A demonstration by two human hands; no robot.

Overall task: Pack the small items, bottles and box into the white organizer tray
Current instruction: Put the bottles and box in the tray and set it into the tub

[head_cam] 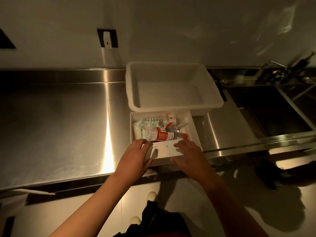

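On the steel counter [68, 117], your left hand [135, 156] and right hand [188, 153] grip the small box [164, 151]; both bottles [164, 135] already lie in the tray [193, 127]; the bin [172, 86] sits bare.

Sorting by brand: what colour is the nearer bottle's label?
Red and white, on the nearer bottle in the tray; head view.

You cannot read any text here. The nearer bottle [164, 135] in the white organizer tray [194, 129] wears a red and white label with pale characters and a small square code, all too blurred to make out. At its 12 o'clock, the second bottle [160, 120] shows a white label with red marks, equally illegible. The white box [165, 149] at 6 o'clock carries only blue specks.
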